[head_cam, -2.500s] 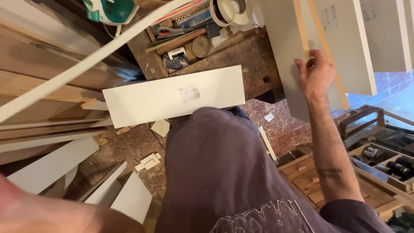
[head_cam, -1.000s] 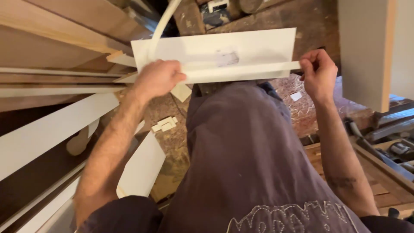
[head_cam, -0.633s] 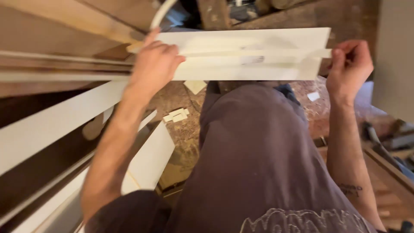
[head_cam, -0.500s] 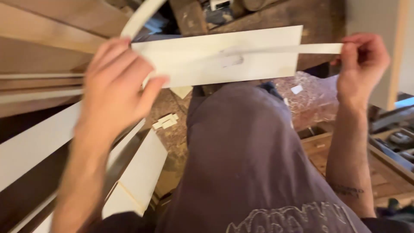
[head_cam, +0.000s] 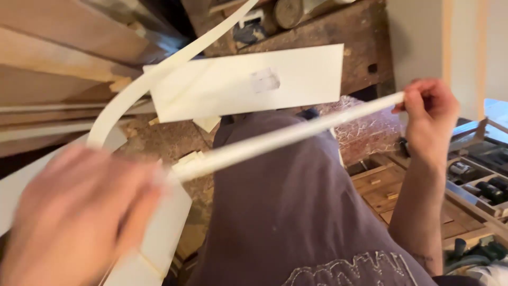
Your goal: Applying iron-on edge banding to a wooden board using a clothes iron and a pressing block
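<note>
1. The right hand (head_cam: 431, 119) is raised at the right, fingers pinched shut around one end of a long, thin white edging strip (head_cam: 286, 136).
2. That strip runs slantwise down to the left, across the person's grey-clad leg (head_cam: 296, 212), to the left hand (head_cam: 79, 217).
3. The left hand is close to the camera and blurred; its fingers look curled at the strip's lower end, but I cannot tell whether they grip it.
4. Beyond the strip a flat white rectangular board (head_cam: 248, 82) lies on the littered floor, with a curved white band (head_cam: 159, 74) arching across its left corner.
5. Bare wooden planks (head_cam: 58, 58) are stacked at the left; a wooden tool case (head_cam: 465, 180) sits to the right.
</note>
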